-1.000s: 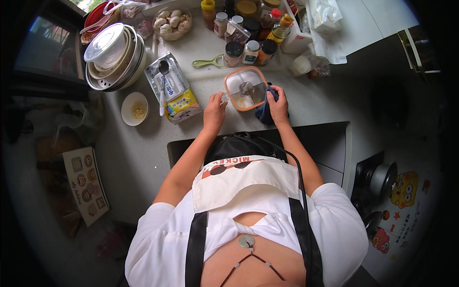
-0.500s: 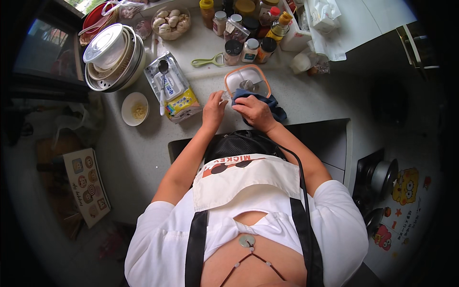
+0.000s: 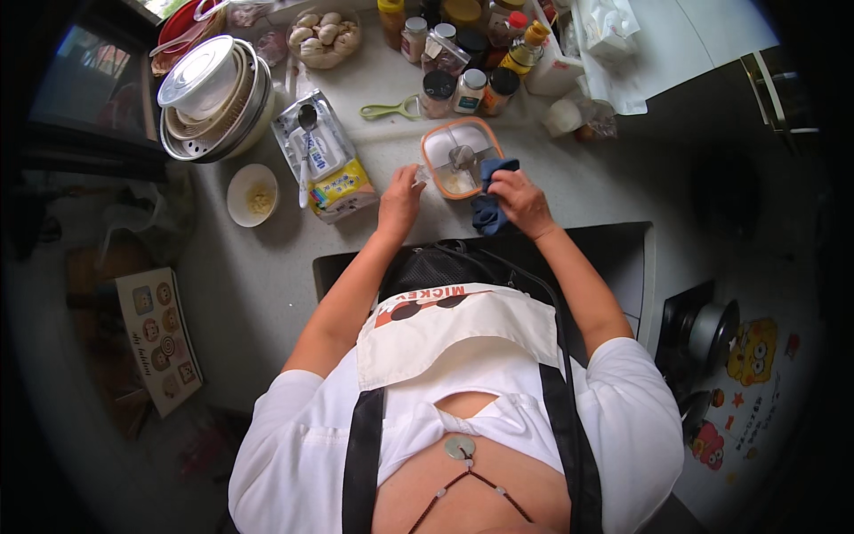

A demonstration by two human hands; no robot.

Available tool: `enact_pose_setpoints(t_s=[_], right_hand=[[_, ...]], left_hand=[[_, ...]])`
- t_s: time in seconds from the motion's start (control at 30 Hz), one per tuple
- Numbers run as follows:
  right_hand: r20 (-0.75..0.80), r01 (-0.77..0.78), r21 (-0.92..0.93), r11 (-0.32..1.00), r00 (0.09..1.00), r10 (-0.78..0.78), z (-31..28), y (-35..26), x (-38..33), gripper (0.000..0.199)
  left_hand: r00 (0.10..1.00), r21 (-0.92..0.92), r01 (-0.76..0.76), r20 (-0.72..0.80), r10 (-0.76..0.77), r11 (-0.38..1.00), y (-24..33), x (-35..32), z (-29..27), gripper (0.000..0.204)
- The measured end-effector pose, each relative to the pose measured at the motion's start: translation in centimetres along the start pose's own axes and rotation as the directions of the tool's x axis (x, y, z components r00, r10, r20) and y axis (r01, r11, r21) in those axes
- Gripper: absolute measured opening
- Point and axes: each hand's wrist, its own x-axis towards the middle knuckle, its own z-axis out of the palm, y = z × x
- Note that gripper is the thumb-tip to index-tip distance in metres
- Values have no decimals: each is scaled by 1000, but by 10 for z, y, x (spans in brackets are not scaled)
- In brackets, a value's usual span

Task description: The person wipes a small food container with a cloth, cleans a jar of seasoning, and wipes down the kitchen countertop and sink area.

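Note:
My right hand (image 3: 525, 203) is closed on a dark blue cloth (image 3: 489, 214), which hangs at the right side of a divided container (image 3: 426, 160) with an orange rim. Inside that container are a small clear round piece (image 3: 462, 157) and some pale bits in the near section. My left hand (image 3: 399, 201), to the left of the container, pinches a small clear plastic piece (image 3: 421, 174) whose kind I cannot make out. Left of this hand lies a pack of wipes (image 3: 342, 190) with a spoon (image 3: 304, 165) on top. Farther left, a white bowl (image 3: 238, 198) holds chopped pale bits.
Seasoning jars (image 3: 469, 91) and bottles stand at the back, with a green peeler (image 3: 384, 111) before them. Stacked bowls and colanders (image 3: 222, 147) sit at the back left near a bowl of garlic (image 3: 322, 55). The open sink (image 3: 614, 267) lies along the counter's near edge.
My right hand has moved right with the blue cloth, away from my left hand, uncovering the container's near section. My left hand has barely moved.

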Motion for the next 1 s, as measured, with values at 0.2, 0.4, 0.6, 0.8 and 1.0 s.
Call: enact_pose_setpoints(t_s=[0.2,0.4,0.6,0.8,1.0], right_hand=[[-2,-69,-2,998,998,69,-11,24,14,26],[33,34,-12,999,999,-33,-14,20,16,25],[21,23,33,999,1000,-24,-3,-11,5,25],[13,0,50,999,1000,-1,-2,-32,1,23],[78,57,11,998,995,-58,-14,-16,2,22]], left_hand=[[1000,-24,-2,9,2,1000,4,2,-2,35],[1000,-121,15,-12,-17,993,0,-2,3,42],[968,-304,132,-165,-189,943,2,-16,9,37],[948,-142,153,-260,-186,978,22,-15,6,27],[944,-354,273,-81,-320,895,16,-19,24,25]])
